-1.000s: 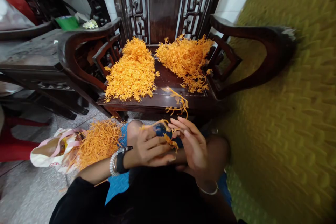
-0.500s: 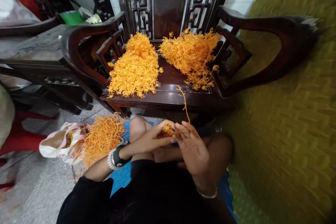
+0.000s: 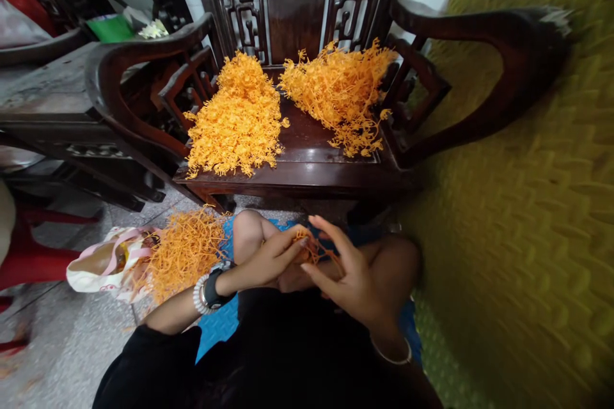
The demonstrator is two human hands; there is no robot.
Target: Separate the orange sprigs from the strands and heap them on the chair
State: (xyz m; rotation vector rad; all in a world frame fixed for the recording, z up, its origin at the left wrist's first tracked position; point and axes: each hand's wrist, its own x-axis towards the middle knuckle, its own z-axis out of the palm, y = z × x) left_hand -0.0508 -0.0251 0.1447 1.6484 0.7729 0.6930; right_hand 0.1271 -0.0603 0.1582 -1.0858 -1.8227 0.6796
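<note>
Orange strands everywhere. Both hands meet over the knees w/ a small orange clump (image 3: 311, 250) between them. Left hand (image 3: 268, 262): grip pressed together, thumb and fingertips pinching the clump's near side. Right hand (image 3: 352, 271): fingers spread, only the thumb and forefinger touching the clump; whether they actually pinch a strand, can't tell, it's too small and tangled.

Progress, judged from how things lie: two heaps sit on the wooden chair seat (image 3: 311, 163), ahead of and above the grip. Heap up and to the left (image 3: 237, 121) looks dense, short, tidy; heap up and to the right (image 3: 336, 86) looser, longer, wispier. So a fair amt seems already sorted into two kinds. Beside the left wrist, just outside it, a loose mound (image 3: 185, 249) spills from a pink-and-white bag (image 3: 103, 262) on the floor; prob. the unsorted supply, and there's plenty of it, roughly as much as one seat heap. So approx. mid-way, maybe past, not near done.

Behind the left heap, well apart from the grip: another dark chair arm and a green item (image 3: 111, 27). To the right of the grip, a blurred yellow-green woven surface (image 3: 518, 217).
</note>
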